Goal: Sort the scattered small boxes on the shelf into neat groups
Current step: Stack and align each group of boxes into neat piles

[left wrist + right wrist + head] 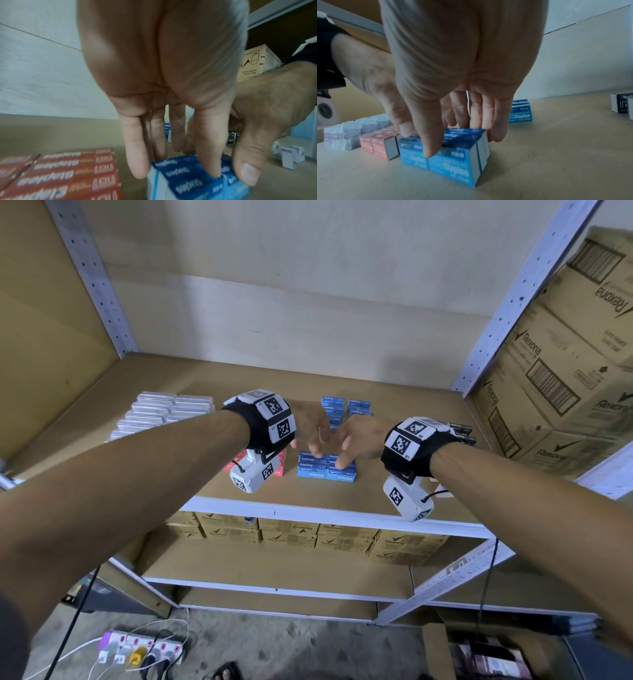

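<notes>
Blue staple boxes (325, 467) sit near the shelf (342, 517) front edge, beside red boxes (376, 143). Left hand (310, 428) and right hand (359, 440) are laid on the block from both sides, fingers (429, 146) nearly straight, pressing not gripping, likely to square it into one group; more blue boxes (346, 407) remain behind.

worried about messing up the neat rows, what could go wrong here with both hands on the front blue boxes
1. Both the left hand and right hand press the front blue staple boxes; uneven pushing may skew the block.
2. The red staple boxes sit right beside it, so a sideways nudge could shove them.
</notes>
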Demonstrator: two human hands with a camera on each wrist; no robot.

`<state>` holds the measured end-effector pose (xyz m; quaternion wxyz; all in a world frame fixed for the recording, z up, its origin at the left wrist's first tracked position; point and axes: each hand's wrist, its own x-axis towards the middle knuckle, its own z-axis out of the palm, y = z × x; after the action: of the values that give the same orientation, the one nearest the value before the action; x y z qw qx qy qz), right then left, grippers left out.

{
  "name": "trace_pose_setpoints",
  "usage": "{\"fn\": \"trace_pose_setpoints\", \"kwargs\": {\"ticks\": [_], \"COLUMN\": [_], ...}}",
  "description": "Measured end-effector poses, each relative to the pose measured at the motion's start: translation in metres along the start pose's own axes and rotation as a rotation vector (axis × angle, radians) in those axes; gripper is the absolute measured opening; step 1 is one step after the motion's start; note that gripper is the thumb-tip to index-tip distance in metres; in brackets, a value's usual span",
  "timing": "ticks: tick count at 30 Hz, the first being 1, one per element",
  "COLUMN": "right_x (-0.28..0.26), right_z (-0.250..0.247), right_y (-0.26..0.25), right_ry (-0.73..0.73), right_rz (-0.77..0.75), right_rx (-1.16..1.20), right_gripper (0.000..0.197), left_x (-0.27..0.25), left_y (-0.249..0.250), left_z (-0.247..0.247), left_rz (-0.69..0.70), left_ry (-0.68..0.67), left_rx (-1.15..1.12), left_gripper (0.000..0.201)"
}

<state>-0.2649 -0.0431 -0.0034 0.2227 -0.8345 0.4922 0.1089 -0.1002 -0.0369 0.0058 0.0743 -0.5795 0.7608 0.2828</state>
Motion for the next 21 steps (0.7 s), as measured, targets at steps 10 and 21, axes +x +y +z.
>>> {"fn": "trace_pose_setpoints", "kwargs": {"ticks": [10, 21], "right_x": [0.007, 0.039], "right_z": [-0.036, -0.024], "right_y": [0.025, 0.052], "right_ry": [0.27, 0.246], "right_rz": [0.099, 0.133], "right_rx": [-0.051, -0.148], "right_gripper": [0.027, 0.033], "left_x": [0.036, 0.072], "left_y": [0.009, 0.01], "left_z": [-0.021, -0.019], "left_rz": [-0.022, -0.041], "left_ry": [0.25, 0.238], "left_rx": [0.08, 0.117], "left_gripper": [0.03, 0.007]}}
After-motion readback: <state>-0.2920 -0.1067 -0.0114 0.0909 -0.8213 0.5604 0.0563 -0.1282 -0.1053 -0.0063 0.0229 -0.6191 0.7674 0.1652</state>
